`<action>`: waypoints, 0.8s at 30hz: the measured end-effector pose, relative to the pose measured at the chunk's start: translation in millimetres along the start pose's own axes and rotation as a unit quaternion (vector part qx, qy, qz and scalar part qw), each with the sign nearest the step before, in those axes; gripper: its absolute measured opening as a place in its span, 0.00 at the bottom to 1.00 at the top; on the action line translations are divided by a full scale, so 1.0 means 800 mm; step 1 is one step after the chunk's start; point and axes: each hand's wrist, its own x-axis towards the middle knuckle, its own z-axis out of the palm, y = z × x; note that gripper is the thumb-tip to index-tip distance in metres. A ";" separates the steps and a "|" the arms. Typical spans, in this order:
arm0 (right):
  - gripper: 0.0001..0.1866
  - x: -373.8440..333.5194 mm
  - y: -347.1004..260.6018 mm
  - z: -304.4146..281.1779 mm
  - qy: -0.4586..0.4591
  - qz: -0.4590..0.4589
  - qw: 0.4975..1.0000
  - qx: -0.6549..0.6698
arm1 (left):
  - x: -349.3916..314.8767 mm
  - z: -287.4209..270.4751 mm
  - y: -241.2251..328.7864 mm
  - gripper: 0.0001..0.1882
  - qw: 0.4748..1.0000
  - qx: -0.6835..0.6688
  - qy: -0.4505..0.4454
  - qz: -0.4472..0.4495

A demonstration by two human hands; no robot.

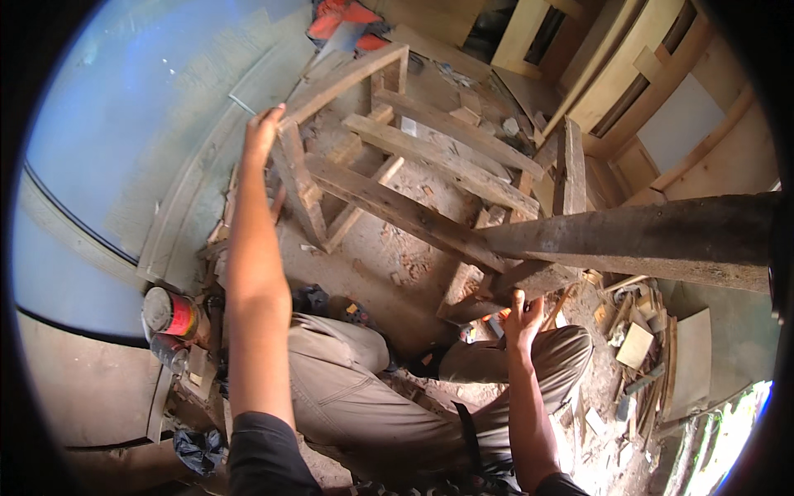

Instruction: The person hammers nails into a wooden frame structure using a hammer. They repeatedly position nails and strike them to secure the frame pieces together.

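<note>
A rough wooden frame (397,198), built of joined square bars, lies tilted across the space in front of my knees. At its far left corner my left hand (263,136) is closed around the wood, with the arm stretched out. My right hand (523,321) grips the near side of the frame below a joint, thumb up against the wood; its other fingers are partly hidden. From that joint a long thick leg (637,240) runs to the right edge of view. Slats (442,161) cross the frame's middle.
Wood offcuts (635,345) and debris litter the floor at right. A can with a red label (169,312) stands at left beside a bluish panel (124,107). Wooden panels (612,91) lean at the far right. A red cloth-like item (347,18) lies at the far end.
</note>
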 end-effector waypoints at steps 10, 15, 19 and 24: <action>0.21 0.056 0.022 -0.026 -0.017 -0.089 0.996 -0.012 | -0.044 0.007 0.031 0.42 0.994 0.039 -0.039 -0.093; 0.22 0.121 0.052 -0.054 0.010 -0.114 0.993 -0.012 | -0.099 0.028 0.043 0.42 0.995 0.040 -0.037 -0.089; 0.24 0.167 0.049 -0.059 0.036 -0.143 0.984 -0.097 | -0.147 0.027 0.054 0.42 0.988 -0.015 -0.040 -0.151; 0.24 0.264 0.114 -0.132 -0.024 -0.141 0.985 -0.095 | -0.245 0.051 0.090 0.46 0.977 0.007 -0.144 -0.157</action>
